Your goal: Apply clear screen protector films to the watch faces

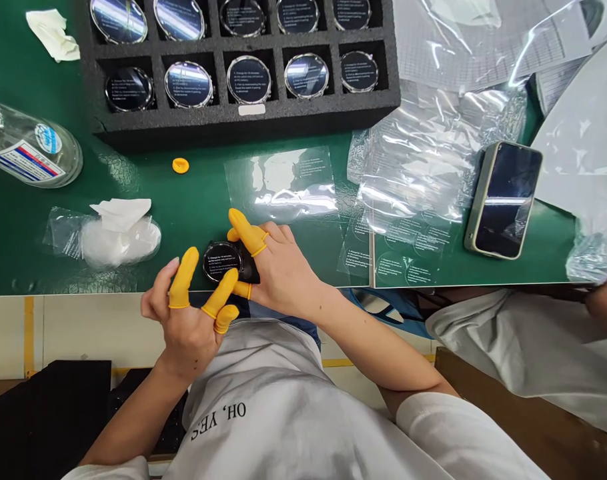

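My right hand (283,267) grips a round black watch body (222,261) with a printed film on its face, just above the green table's near edge. Its index finger and thumb wear yellow finger cots. My left hand (188,320) is beside the watch on the left, with its fingers apart and yellow cots on the thumb and two fingers. One capped fingertip touches the watch's lower rim, and nothing is held in this hand.
A black foam tray (243,117) with several round watch faces stands at the back. Clear film sheets (283,180) and plastic bags (433,160) lie to the right, next to a phone (503,200). At the left are a glass bottle (28,150), bagged cotton pads (113,237) and a loose finger cot (180,165). Another person's sleeve (523,353) is at right.
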Demonstrator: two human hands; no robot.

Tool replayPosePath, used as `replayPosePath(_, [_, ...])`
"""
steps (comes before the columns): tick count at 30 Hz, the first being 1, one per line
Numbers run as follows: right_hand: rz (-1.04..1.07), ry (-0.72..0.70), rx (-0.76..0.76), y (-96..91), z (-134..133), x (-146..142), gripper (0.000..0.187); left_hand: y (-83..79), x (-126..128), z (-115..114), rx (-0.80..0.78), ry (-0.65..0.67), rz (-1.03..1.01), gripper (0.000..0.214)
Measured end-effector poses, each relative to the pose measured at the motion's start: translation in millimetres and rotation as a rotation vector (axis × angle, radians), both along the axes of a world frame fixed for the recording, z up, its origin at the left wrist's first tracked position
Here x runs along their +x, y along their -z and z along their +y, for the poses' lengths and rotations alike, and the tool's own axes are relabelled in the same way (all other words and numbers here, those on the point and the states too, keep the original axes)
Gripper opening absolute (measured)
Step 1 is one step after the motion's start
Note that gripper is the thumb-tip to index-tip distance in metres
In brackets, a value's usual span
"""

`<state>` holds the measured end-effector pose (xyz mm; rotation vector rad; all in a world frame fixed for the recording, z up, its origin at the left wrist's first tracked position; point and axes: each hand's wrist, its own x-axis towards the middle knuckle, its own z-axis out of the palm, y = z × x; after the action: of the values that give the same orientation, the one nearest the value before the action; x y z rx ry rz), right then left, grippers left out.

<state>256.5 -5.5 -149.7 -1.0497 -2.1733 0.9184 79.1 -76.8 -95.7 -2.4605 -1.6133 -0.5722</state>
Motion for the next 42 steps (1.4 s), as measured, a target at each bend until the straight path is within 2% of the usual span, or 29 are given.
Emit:
replayPosePath(4, [0.007, 0.004, 0.006, 0.0, 0.3, -1.0, 0.079, 7.2, 7.1, 5.7, -0.031, -0.026, 0.01, 0.042])
replayPosePath(7, [-0.002, -0.004, 0.008, 0.0, 0.7, -0.9, 0.079, 8.6, 7.0, 8.2, -0.034, -0.051, 0.021, 0.034])
replayPosePath(10, [-0.01, -0.003, 0.007, 0.1, 0.7, -0.6, 0.083, 6.9, 4.4, 9.1, -0.015, -0.08, 0.055, 0.026])
replayPosePath(16, [-0.015, -0.004, 0.009, -1.1, 0.0, 0.1, 0.085, 2.6, -3.9, 9.9, -0.013, -0.161, 0.075, 0.031])
replayPosePath(23, [-0.024, -0.022, 0.008, -2.2, 0.8, 0.9, 0.092, -6.2, -14.3, 9.9, -0.054, -0.266, 0.132, 0.025])
replayPosePath(27, [-0.032, -0.017, 0.002, -2.6, 1.2, 0.8, 0.091, -9.6, -15.4, 6.3, -0.031, -0.18, 0.1, 0.033])
replayPosePath(31, [-0.022, 0.001, -0.003, -2.3, 1.1, -0.4, 0.087, -1.6, -8.3, 4.8, -0.064, -0.108, 0.034, 0.051])
replayPosePath(37, [-0.017, -0.004, 0.004, -0.9, 0.9, -1.0, 0.079, 2.6, -0.9, 15.2, -0.066, -0.041, 0.03, 0.032])
replayPosePath(42, [0.022, 0.026, 0.049, -1.1, -0.3, -1.8, 0.072, 0.6, 1.6, 21.2, -0.054, -0.075, 0.077, 0.024])
